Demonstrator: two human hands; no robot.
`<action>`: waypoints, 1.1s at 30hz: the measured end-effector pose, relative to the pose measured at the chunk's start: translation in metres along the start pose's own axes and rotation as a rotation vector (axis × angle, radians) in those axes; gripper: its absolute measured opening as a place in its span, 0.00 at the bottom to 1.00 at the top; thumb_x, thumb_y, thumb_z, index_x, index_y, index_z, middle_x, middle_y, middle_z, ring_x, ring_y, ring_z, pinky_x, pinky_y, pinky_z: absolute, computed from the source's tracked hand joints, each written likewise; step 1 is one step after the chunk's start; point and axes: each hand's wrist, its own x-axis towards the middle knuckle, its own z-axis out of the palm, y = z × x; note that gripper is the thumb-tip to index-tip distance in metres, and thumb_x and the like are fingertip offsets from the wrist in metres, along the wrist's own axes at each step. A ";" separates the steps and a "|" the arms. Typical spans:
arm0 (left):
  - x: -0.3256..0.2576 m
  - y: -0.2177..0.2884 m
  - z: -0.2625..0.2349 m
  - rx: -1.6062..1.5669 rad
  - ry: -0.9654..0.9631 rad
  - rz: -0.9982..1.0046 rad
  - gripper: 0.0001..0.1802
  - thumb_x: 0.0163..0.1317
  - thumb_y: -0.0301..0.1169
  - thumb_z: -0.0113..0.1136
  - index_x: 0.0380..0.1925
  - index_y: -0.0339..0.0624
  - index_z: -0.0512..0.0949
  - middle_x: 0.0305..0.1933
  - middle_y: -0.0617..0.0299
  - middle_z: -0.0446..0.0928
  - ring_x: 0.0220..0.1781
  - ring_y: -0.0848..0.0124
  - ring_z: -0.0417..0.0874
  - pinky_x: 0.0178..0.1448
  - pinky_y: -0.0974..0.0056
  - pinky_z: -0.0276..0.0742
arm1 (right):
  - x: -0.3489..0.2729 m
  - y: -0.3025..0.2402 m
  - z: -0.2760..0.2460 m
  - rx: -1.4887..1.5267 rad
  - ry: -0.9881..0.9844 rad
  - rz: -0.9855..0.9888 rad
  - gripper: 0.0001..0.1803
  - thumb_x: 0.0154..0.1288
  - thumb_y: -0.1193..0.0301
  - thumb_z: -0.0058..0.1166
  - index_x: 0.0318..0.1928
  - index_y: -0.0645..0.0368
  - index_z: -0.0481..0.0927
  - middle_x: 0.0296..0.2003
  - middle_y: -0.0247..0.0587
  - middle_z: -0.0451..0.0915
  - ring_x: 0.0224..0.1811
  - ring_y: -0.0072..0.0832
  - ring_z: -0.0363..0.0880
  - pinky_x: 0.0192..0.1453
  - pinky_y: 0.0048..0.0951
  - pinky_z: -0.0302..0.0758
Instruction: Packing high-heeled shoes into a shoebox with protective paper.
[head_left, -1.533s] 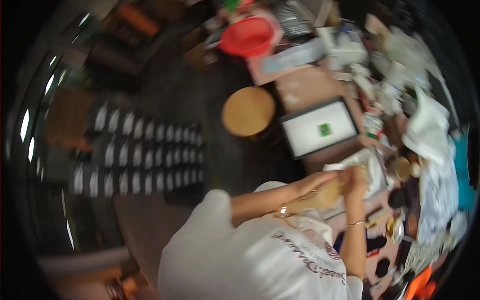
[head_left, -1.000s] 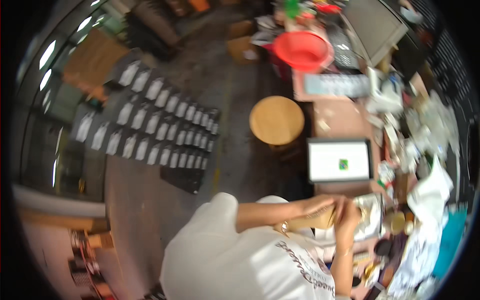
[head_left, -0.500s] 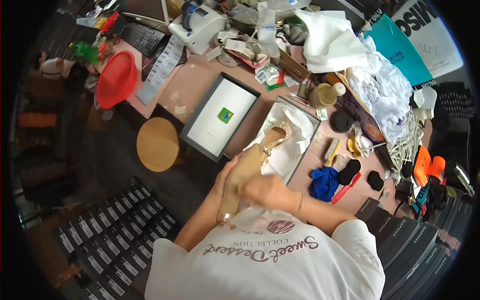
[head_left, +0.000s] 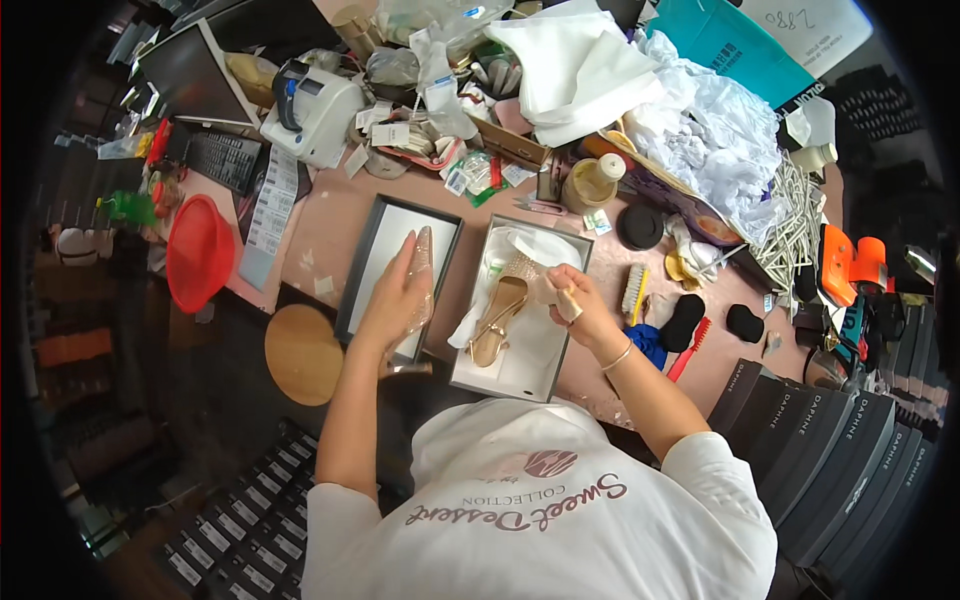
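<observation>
My left hand [head_left: 393, 302] is closed around a glittery sandal [head_left: 424, 275], held upright on its edge over the grey shoebox lid [head_left: 452, 255]. The hand hides part of that sandal. To its right, an open shoebox [head_left: 527, 384] with a grey rim holds a second beige, sparkly sandal [head_left: 489, 342] on white tissue paper [head_left: 464, 328]. At the box's right edge, my right hand [head_left: 594, 312] pinches a small cream pad [head_left: 568, 304]. White paper also shows beside its fingertips; whether they grip it is unclear.
A yellow-bristled brush [head_left: 634, 292], a red brush [head_left: 690, 350], a blue cloth [head_left: 650, 343] and black pads lie right of the box. Behind stand a jar [head_left: 590, 186] and heaped white paper [head_left: 720, 150]. Dark shoeboxes [head_left: 785, 450] are stacked at right; a round stool [head_left: 302, 355] stands left.
My hands have moved apart. The sandal in my left hand went forward and left, over the lid, and turned on edge. My right hand came off it and moved right, beside the box.
</observation>
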 end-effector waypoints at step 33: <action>-0.119 0.041 0.082 -1.241 -0.393 -0.411 0.34 0.65 0.53 0.41 0.62 0.40 0.62 0.57 0.49 0.70 0.56 0.59 0.74 0.58 0.50 0.73 | -0.043 -0.029 0.076 -0.624 -0.152 -0.525 0.09 0.65 0.68 0.53 0.31 0.60 0.74 0.21 0.33 0.74 0.23 0.19 0.70 0.26 0.23 0.68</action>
